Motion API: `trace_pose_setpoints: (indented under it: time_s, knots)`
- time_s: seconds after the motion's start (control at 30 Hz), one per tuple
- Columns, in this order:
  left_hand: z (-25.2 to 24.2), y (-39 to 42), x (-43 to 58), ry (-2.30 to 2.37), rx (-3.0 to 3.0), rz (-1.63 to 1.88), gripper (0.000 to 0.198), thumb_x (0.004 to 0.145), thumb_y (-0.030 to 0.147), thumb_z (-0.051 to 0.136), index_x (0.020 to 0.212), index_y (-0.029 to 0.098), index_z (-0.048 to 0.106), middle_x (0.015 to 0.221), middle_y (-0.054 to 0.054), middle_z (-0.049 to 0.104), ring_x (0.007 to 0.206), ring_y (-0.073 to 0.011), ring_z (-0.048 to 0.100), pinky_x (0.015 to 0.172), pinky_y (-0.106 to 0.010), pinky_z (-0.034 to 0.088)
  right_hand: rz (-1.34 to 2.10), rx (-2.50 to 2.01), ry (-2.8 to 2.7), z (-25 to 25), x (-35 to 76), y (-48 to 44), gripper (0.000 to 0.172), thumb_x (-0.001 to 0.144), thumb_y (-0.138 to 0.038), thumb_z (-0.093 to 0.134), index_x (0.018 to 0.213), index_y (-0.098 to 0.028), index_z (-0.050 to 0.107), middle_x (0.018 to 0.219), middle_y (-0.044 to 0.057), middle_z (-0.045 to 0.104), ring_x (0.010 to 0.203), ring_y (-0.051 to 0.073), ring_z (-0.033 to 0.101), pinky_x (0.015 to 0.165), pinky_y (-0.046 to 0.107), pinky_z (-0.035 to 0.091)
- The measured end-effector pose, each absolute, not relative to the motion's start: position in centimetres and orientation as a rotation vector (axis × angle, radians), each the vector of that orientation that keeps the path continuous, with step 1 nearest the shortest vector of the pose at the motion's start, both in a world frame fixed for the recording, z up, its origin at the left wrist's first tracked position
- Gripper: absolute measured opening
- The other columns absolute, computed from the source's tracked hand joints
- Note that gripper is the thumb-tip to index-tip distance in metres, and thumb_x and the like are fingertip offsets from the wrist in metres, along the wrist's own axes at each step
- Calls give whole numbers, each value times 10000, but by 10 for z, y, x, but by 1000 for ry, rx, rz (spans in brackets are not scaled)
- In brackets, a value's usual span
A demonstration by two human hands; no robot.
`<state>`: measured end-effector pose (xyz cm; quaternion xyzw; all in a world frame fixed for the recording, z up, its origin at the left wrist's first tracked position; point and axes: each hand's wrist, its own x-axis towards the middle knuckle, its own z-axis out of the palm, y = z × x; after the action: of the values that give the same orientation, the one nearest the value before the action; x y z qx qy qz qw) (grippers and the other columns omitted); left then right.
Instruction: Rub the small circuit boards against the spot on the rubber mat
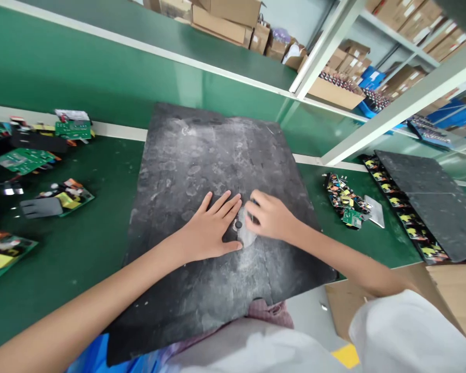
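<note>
We see a large dark mat (217,171), scuffed with pale rings and smears, lying on the green worktop (81,248) with its near edge hanging over toward the person. The left hand (212,228) lies flat on the mat, palm down, fingers together and stretched toward the right. Just beside its fingertips sits a small black round piece (238,225) on a whitish patch of the mat. The right hand (270,216) is curled over that same spot, fingers bent down and touching the mat next to the piece (whether it pinches anything we cannot tell, since the fingertips are hidden under the knuckles). To the left of the mat lie several green circuit boards (25,159), well apart from the hands. To the right lies a cluster of populated boards (345,199), and further right a second dark mat (431,202) covers a row of boards.
</note>
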<state>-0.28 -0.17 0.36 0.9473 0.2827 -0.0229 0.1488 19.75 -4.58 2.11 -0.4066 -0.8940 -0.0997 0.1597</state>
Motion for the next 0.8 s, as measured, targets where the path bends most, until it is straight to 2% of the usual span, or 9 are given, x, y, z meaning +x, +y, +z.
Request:
trace_pose_setpoints:
  time_s: [0.13,0.3,0.47,0.63,0.8]
  knots:
    - [3,-2,-2,803,2739,-61,855,891,635,365,1492,114,53,1545,-39,-34,1434,-263,-75,1145,-512,-47,-237,-927,-2645,21,196,-54,179,806,-241,428,704,-171,556,696,32,405,596,155,373,501,267,317]
    - [0,-1,-3,809,2736,-50,882,882,655,363,1491,104,41,1544,-36,-44,1432,-265,-92,1139,-500,-89,-265,-1254,-2518,20,202,-44,245,860,-207,360,747,-145,569,757,53,454,619,141,410,549,254,363]
    - [2,-1,-2,811,2710,-63,869,887,657,350,1493,118,41,1545,-31,-39,1433,-271,-82,1142,-506,-72,-227,-1063,-2626,20,199,-57,191,824,-245,432,701,-170,558,704,41,428,593,153,376,506,261,315]
    - [8,-2,-1,825,2690,-142,890,882,645,388,1488,103,28,1535,-26,-74,1430,-259,-109,1136,-496,-110,-275,-1281,-2487,19,196,-48,230,849,-213,400,724,-147,581,744,62,461,603,147,386,540,267,346]
    - [7,-2,-1,831,2698,-135,874,888,639,383,1488,109,34,1534,-18,-79,1429,-252,-118,1135,-497,-108,-156,-1023,-2647,22,195,-55,192,821,-246,439,700,-169,567,702,38,412,579,147,347,500,257,298]
